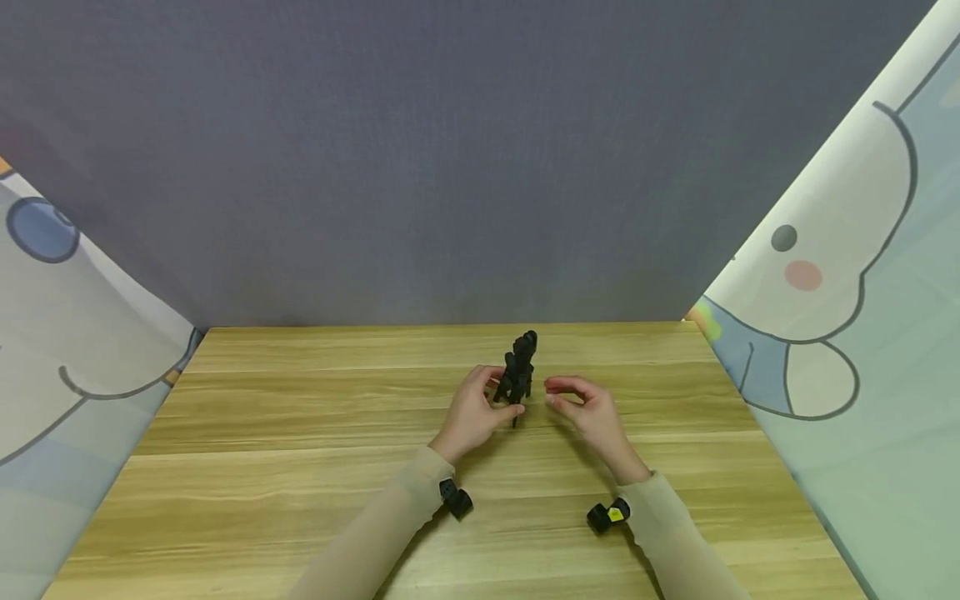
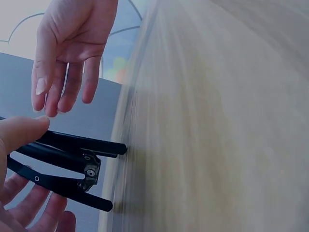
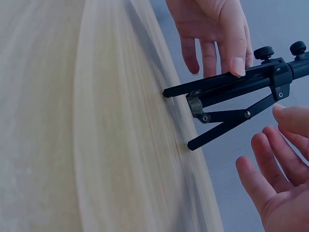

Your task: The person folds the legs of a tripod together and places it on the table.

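Observation:
A small black tripod (image 1: 519, 368) stands on the table with its legs part spread. My left hand (image 1: 471, 410) holds it from the left, thumb on the near side by a leg and fingers behind. In the left wrist view the tripod's (image 2: 53, 157) metal hinge and leg ends show. Its upper tube carries knobs, seen beside the tripod legs (image 3: 236, 92) in the right wrist view. To the right of it my right hand (image 1: 594, 414) hovers apart from the tripod, fingers loosely bent around nothing.
The wood-grain table (image 1: 300, 500) spreads to both sides and toward me. A dark grey panel (image 1: 450, 167) rises behind its back edge. Cartoon-printed fabric hangs at the left (image 1: 90, 317) and right (image 1: 825, 267). Small black wrist cameras sit on both sleeves.

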`<state>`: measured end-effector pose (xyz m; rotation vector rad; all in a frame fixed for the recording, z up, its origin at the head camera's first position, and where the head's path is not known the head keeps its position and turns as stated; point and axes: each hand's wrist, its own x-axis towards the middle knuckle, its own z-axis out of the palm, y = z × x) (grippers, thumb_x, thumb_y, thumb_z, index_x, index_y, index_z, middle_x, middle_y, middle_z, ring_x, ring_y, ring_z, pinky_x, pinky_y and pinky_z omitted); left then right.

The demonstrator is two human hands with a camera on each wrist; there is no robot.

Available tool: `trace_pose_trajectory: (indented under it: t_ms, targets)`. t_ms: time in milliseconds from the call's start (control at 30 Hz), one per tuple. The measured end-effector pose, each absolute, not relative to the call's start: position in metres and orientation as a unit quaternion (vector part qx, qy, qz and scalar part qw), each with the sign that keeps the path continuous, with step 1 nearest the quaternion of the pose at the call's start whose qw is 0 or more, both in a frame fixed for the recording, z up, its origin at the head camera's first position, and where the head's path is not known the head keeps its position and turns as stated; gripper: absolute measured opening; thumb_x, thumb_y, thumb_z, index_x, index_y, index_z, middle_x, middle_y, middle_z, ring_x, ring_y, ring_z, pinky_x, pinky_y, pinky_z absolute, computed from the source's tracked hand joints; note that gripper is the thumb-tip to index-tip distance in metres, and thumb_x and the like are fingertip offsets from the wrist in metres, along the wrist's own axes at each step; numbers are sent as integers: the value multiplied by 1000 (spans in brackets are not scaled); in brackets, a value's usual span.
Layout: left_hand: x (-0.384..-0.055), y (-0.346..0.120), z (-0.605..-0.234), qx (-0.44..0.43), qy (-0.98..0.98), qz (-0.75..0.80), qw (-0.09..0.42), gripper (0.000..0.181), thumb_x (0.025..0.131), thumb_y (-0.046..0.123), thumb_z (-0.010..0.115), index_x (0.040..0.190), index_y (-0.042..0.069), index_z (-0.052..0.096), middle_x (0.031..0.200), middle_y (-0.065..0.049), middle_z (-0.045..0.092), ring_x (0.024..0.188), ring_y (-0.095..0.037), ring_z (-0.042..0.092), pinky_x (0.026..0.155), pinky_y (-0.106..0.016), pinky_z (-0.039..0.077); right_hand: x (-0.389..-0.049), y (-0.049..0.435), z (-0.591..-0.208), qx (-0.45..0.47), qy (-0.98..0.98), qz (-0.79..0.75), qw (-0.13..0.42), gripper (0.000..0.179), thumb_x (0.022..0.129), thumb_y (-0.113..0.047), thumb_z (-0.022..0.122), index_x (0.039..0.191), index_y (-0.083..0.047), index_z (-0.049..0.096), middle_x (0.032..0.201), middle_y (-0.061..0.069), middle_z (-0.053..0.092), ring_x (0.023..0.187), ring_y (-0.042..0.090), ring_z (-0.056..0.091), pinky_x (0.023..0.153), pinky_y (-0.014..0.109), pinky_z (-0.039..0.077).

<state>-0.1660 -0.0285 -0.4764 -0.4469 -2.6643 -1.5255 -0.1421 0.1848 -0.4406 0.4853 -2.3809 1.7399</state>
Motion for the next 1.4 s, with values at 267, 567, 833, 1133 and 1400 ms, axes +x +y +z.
trace_pose_trajectory:
  t_ms: [267,567,833,1133,1400]
  targets:
    - [-171,-31,-480,-156,-857,-490,25,62,83,23,83,137,8,57,116,-6,64,107,-24,60,88,-40,50,-143,186,-446,159,-797,577,80,22,86,11,71,107,15,67,107,30,68,99,40,66,86,34,55]
    - [-177,-42,-480,-186,-830,-525,-26,60,86,15,77,141,11,55,125,-8,63,117,-29,58,90,-46,51,-155,189,-480,142,-779,607,60,24,85,9,73,109,7,70,110,24,69,101,35,66,84,26,55]
    - [-181,-48,-478,-195,-803,-560,-66,59,87,15,79,141,13,56,131,-6,63,122,-27,57,97,-44,49,-153,177,-480,115,-783,610,31,22,87,4,74,109,5,72,112,19,70,106,36,65,83,25,54]
    - [-183,-50,-478,-197,-790,-575,-81,58,87,15,80,140,12,57,130,-8,63,123,-30,57,98,-45,49,-148,165,-463,102,-795,598,26,17,89,8,69,106,11,70,109,22,69,109,38,62,89,25,51]
    - [-184,-49,-480,-188,-787,-581,-91,60,86,12,80,141,14,56,132,-7,62,124,-29,56,97,-42,50,-161,166,-491,89,-791,604,24,17,88,2,73,105,4,72,108,15,70,107,30,64,91,26,50]
